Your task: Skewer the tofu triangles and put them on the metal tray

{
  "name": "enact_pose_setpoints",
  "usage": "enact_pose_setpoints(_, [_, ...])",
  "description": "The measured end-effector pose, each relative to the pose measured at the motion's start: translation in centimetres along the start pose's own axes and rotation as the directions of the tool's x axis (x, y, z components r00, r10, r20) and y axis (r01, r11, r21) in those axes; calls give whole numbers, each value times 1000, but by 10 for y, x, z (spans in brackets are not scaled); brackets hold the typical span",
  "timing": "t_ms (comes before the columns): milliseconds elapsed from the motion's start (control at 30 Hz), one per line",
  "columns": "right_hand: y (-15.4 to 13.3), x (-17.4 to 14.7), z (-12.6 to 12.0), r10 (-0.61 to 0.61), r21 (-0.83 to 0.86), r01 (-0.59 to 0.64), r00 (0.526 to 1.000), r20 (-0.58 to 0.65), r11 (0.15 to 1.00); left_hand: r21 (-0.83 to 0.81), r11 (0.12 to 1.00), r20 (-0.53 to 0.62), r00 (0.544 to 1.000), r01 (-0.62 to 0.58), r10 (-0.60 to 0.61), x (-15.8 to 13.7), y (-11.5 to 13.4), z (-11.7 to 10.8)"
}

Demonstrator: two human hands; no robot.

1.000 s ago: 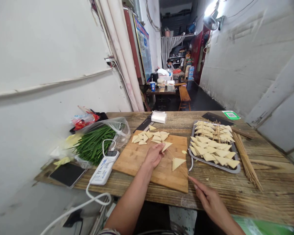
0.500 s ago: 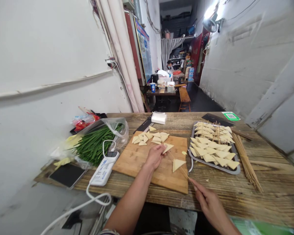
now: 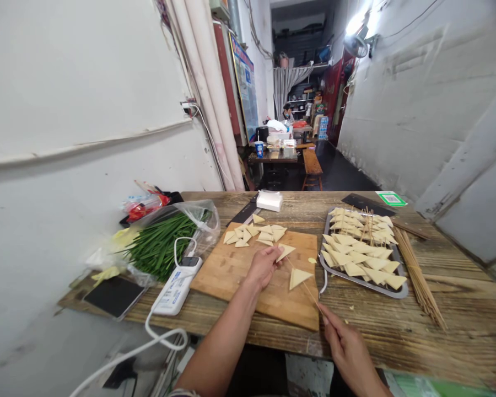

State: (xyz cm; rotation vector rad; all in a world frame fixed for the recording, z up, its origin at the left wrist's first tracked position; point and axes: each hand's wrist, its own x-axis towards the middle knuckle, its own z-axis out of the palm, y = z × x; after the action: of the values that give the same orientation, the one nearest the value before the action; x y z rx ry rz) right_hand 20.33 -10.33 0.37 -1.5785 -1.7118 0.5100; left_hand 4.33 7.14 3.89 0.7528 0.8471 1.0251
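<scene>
- Writing first: I can't really read anything from here. There's a green-and-white sticker [image 3: 391,198] at the far end of the bench that looks like a QR code, and a blue poster [image 3: 243,82] on the left wall, text too small.
- My left hand [image 3: 263,266] pinches a tofu triangle [image 3: 284,251] over the cutting board [image 3: 256,273], fingers pressed together on it.
- My right hand [image 3: 347,347] pinches the near end of a thin skewer [image 3: 303,282], which runs up through another triangle [image 3: 298,277] lying on the board toward the pinched one.
- Versus a second ago: pretty much the same grip, right hand has slid a bit nearer to me, left hand barely moved.
- Loose pile of triangles [image 3: 256,232] at the board's far edge; metal tray [image 3: 366,282] of skewered ones just right of the board, bundle of bare sticks [image 3: 417,275] beside it.
- Bench [image 3: 397,325] is rough worn wood. Bag of chives [image 3: 161,242], power strip [image 3: 176,286] and phone [image 3: 113,296] on the left.
- Narrow white-walled alley room; another person sits at a table far down the back.
</scene>
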Motion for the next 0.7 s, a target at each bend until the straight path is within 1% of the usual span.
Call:
enact_pose_setpoints(267, [-4,2,8,-1,27,2,999,-41,1000,9,1000,18,1000,-4,4,-1,1,0])
enact_pose_setpoints(467, [-6,4,12,-5,45,8,998,-60,999,48,999,35,999,-4,2,0,-1,-1])
enact_pose_setpoints(700, [-9,6,14,-6,15,8,997,-75,1000,45,999,37,999,-2,0,1,0,-2])
